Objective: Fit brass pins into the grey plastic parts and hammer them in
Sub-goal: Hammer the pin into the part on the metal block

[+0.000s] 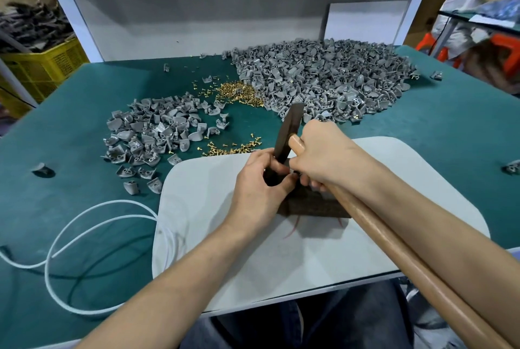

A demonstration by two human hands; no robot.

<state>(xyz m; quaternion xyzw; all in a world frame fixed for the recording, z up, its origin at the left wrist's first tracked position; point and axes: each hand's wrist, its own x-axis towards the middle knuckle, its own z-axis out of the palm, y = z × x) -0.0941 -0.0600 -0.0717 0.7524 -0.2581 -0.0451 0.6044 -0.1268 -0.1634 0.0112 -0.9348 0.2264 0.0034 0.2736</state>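
Both hands meet over the white mat (pixel 380 236), at its far edge. R hand (pixel 323 151) grips the hammer (pixel 287 132) handle just below the head. L hand (pixel 259 188) has thumb & fingers curled round the head's lower end. Any part pinched there is hidden. Dark block (pixel 312 205) on the mat is half covered by the hands. Grey parts (pixel 337 78) & brass pins (pixel 242 92) lie in heaps beyond the mat. White cable (pixel 84 224) loops to its left, cut off by the frame.
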